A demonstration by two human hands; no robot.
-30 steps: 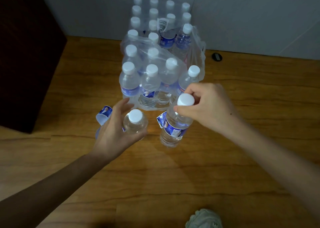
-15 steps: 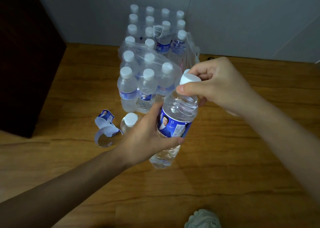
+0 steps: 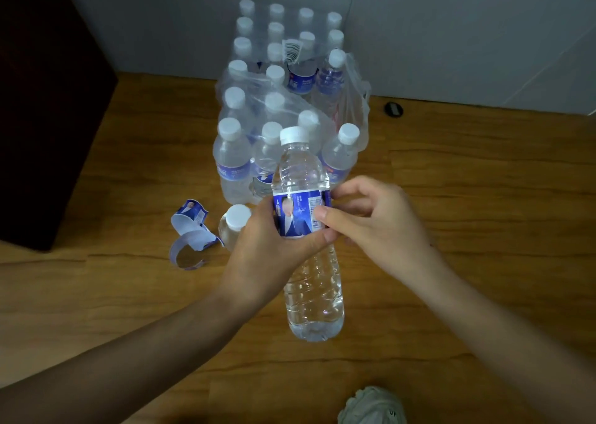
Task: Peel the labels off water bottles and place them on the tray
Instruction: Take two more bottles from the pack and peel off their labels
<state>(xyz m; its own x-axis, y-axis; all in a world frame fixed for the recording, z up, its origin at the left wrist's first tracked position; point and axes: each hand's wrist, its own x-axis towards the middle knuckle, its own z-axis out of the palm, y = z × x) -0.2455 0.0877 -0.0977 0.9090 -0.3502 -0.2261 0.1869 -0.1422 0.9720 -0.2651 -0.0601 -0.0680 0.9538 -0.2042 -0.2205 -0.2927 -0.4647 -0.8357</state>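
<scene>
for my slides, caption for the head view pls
Left hand grips a water bottle while right hand picks at its blue label.

Likely home room: wood-plank floor (image 3: 451, 197), plain grey wall (image 3: 451, 36), dark cabinet (image 3: 42, 107).

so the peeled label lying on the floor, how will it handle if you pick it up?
The peeled label is probably very light and floppy: it is a thin curled strip. It would likely slide or flutter if pushed, and crumple in a grip. The curl should leave an edge to pinch.
</scene>
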